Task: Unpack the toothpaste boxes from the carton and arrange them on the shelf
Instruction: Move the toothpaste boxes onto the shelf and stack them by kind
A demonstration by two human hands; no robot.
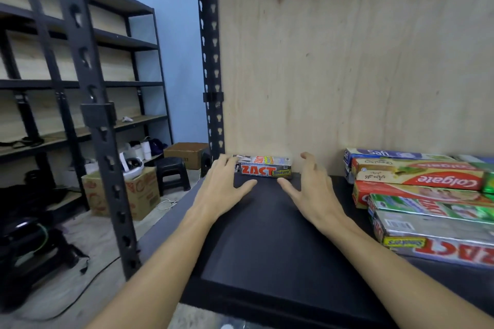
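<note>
Two ZACT boxes [263, 167] are lying stacked at the back of the dark shelf [267, 235], against the plywood back panel [347, 61], long axis running left-right, front print upright and reading toward the camera. L hand [223, 185] is sitting at the stack's left end w/ fingers spread and fingertips touching the box end, no grip; R hand [311, 187] is hovering just off the right end, fingers relaxed and open, holding nothing. More toothpaste boxes [427, 195] are lying on the shelf's right side, long axes also approx left-right, print upside down, well apart from the ZACT pair.
</note>
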